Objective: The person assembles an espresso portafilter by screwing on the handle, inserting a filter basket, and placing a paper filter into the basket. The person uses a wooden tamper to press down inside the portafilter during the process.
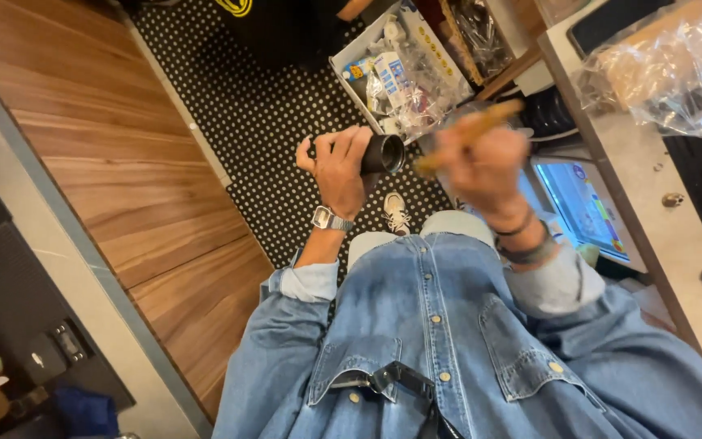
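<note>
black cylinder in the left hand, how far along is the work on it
Done: the black cylinder is picked up, open end sideways. In hand: the left hand grips it while the right hand holds a blurred wooden-handled tool beside its mouth. Left: the tool is not yet inside.
</note>
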